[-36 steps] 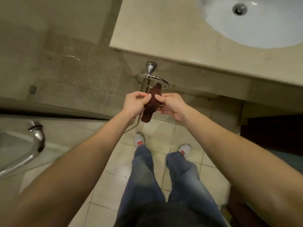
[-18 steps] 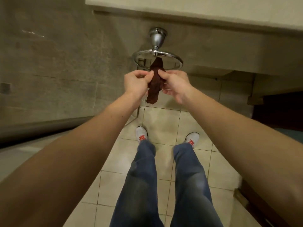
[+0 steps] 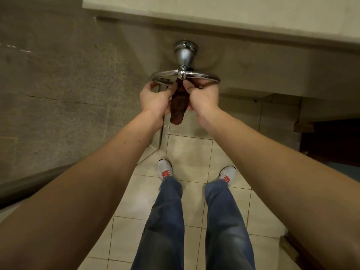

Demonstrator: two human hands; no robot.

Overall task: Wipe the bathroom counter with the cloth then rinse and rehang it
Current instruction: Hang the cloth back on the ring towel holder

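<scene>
A dark brown cloth point(image 3: 178, 106) hangs bunched between both hands, its top end reaching up to the chrome towel ring point(image 3: 206, 76) fixed under the counter front. My left hand point(image 3: 154, 99) grips the cloth's left side, with the thumb near the ring's rim. My right hand point(image 3: 202, 97) pinches its right side just under the ring. The cloth's lower end dangles free above the floor. The beige counter point(image 3: 214, 10) edge runs along the top of the view.
A grey stone wall point(image 3: 58, 75) fills the left. A dark ledge point(image 3: 29, 184) crosses the lower left. Beige floor tiles point(image 3: 192, 152) lie below, with my legs in jeans and white shoes. A dark opening point(image 3: 331, 137) sits under the counter at right.
The view has dropped and moved closer; the sink and the tap have left the frame. Both hands have raised the cloth up to the towel ring.
</scene>
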